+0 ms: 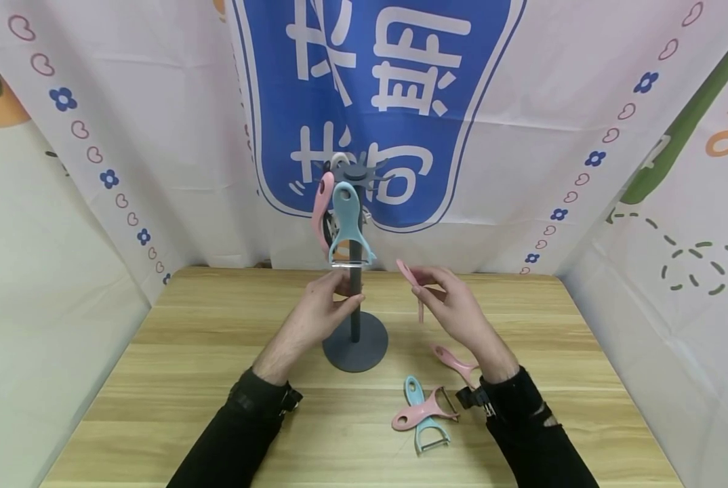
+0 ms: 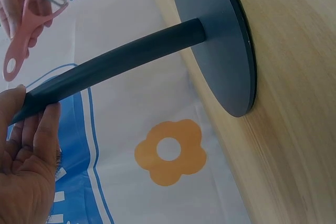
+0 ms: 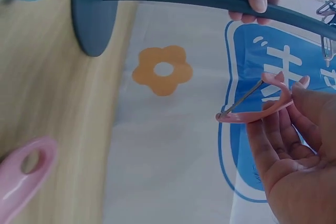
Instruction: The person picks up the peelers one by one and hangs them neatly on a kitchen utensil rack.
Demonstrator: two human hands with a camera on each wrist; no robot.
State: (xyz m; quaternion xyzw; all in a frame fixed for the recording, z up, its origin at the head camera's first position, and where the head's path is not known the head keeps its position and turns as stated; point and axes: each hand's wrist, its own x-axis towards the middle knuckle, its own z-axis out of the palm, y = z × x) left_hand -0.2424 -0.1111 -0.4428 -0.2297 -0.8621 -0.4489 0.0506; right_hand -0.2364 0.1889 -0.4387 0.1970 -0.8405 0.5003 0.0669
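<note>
Three peelers [image 1: 421, 412] loose on table [image 1: 187, 379], right of stand [image 1: 373, 351]; fourth peeler [image 1: 406, 272], pink, pinched in right hand [image 1: 455, 305]. Left hand [image 1: 318, 308] grips post [image 2: 116, 62]. Up top, left: blue peeler [image 1: 346, 211], pink peeler [image 1: 322, 207] already hung, others half-hidden. Roughly halfway, I'd judge.

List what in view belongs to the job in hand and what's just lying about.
Job in hand:
left hand, gripping the dark stand
right hand, holding a pink peeler
hanging peelers
probably the three loose peelers

Just there:
wooden table
printed cloth backdrop
</note>
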